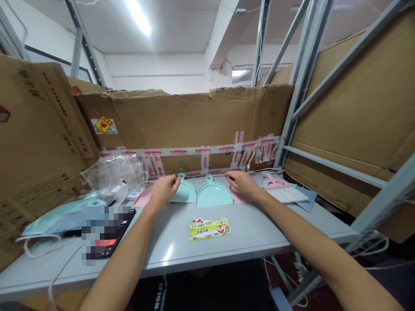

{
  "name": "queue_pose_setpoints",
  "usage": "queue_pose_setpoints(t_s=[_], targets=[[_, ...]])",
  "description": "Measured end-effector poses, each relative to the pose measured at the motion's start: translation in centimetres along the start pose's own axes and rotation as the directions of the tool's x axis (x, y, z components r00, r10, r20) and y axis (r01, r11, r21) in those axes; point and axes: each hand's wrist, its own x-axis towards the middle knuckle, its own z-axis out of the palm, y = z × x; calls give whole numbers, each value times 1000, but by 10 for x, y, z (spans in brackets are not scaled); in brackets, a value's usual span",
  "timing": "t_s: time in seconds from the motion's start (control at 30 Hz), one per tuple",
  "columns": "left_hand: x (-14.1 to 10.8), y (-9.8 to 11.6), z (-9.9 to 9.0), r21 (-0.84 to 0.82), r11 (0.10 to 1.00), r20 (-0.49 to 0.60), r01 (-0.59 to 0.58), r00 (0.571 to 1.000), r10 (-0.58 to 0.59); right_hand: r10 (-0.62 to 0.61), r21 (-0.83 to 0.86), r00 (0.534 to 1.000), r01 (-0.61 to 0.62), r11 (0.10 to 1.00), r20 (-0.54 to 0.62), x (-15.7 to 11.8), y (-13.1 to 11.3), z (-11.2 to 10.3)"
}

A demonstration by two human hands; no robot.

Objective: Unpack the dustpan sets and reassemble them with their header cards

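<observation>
My left hand (164,189) is at a teal dustpan (185,194)'s handle, right hand (242,182) curled over a pink dustpan (237,198); can't tell if either grips. Pans side by side, probably for alignment.

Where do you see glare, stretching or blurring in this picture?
In the head view, the long white ceiling light is blown out and a pale streak glares on the smooth grey tabletop; also in the head view, the grey metal post at right leans outward, likely wide-angle distortion; same head view, square blocks mask part of the black rectangular phone.
</observation>
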Motion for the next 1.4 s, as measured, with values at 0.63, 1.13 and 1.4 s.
queue_pose_setpoints(t_s=[0.63,1.13,1.4], targets=[[2,-38,5,107,949,-46,298,955,-294,307,30,901,-313,949,-307,-6,68,-2],[-3,-82,-20,419,804,117,422,853,-508,355,122,894,-334,935,-273,-4,69,3],[-2,-81,-17,386,812,146,438,840,-523,381,127,892,-360,924,-244,-4,72,3]])
